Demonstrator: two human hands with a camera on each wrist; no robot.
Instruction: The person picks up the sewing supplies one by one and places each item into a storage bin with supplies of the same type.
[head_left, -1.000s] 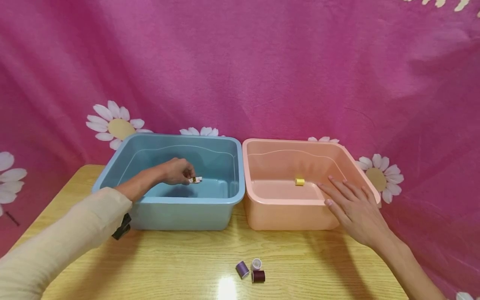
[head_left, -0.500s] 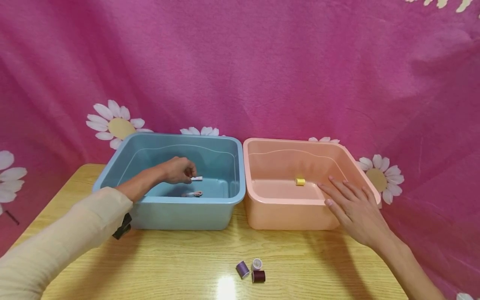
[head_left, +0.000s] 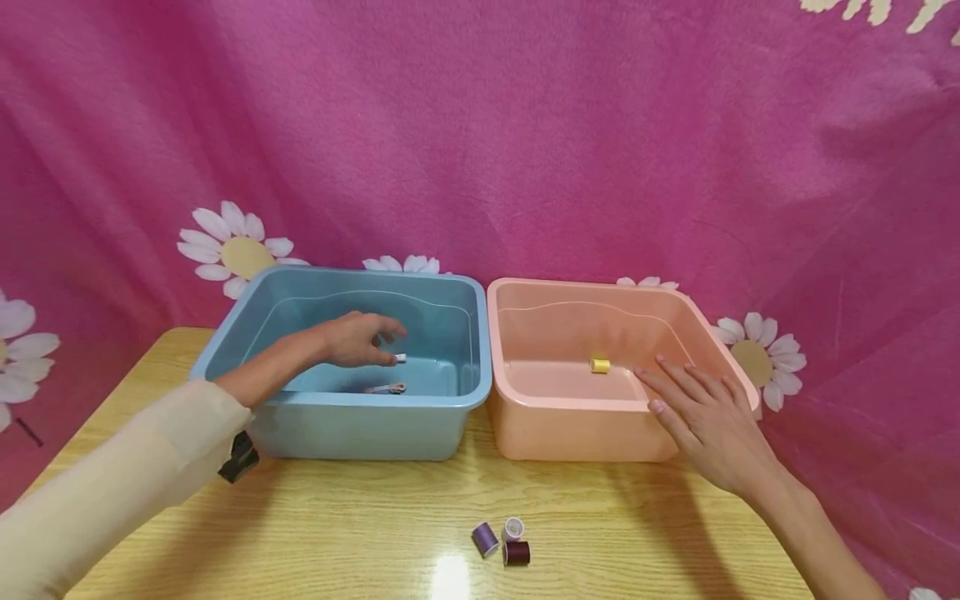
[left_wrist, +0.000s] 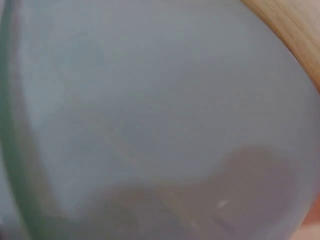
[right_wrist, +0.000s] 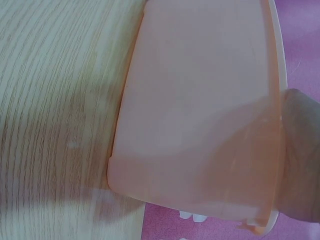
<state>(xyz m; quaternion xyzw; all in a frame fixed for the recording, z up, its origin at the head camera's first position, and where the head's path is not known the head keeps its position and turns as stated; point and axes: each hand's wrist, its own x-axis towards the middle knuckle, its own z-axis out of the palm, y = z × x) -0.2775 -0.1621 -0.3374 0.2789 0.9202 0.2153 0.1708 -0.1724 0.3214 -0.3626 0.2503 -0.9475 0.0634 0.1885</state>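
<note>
My left hand reaches over the front rim into the blue basin, its thumb and fingers parted with nothing between them. Just past the thumb tip shows a small white piece, partly hidden by the hand. Lower on the basin floor lies a thin pinkish-white strip with a looped end, too small to name. My right hand rests over the front right corner of the peach basin, fingers straight. Inside that basin is a yellow thread spool. In the right wrist view the hand lies at the rim.
On the wooden table, in front of the basins, a purple spool, a white spool and a dark maroon spool sit close together. The basins stand side by side against a pink flowered cloth.
The looped strip came into view on the blue basin's floor below my left hand. My left fingers, pinched together earlier, have spread apart. My right hand has stayed still.
</note>
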